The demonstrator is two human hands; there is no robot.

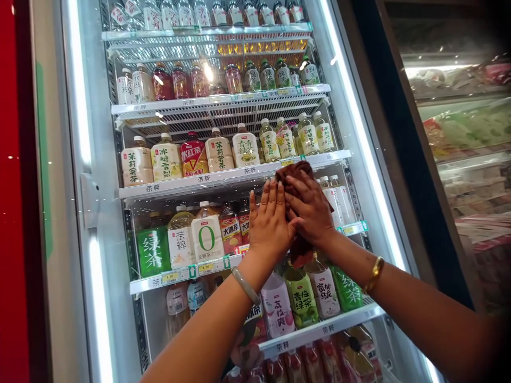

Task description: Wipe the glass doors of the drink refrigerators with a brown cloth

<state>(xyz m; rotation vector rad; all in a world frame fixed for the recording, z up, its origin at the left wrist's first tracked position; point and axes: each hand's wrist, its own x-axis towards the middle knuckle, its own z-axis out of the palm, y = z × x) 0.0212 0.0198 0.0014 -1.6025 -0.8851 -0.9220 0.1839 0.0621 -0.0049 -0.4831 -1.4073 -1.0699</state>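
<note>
My left hand [271,218] lies flat against the glass door [235,189] of an upright drinks cooler, its fingers stretched upward and a pale bangle on its wrist. Beside it, my right hand [309,205] presses a brown cloth [301,252] to the glass. The cloth shows above and below that hand; its middle is covered. My right thumb touches or overlaps the edge of my left hand. A gold-coloured band circles the right wrist. Behind the glass, bottled drinks stand in rows, among them a white bottle with a green "0" [207,234].
Several white shelf edges [235,173] with price labels cross the cooler. Bright light strips run down its left side [82,85] and right side [359,117]. A red panel [14,213] stands far left. At right, another display [471,133] holds packaged goods.
</note>
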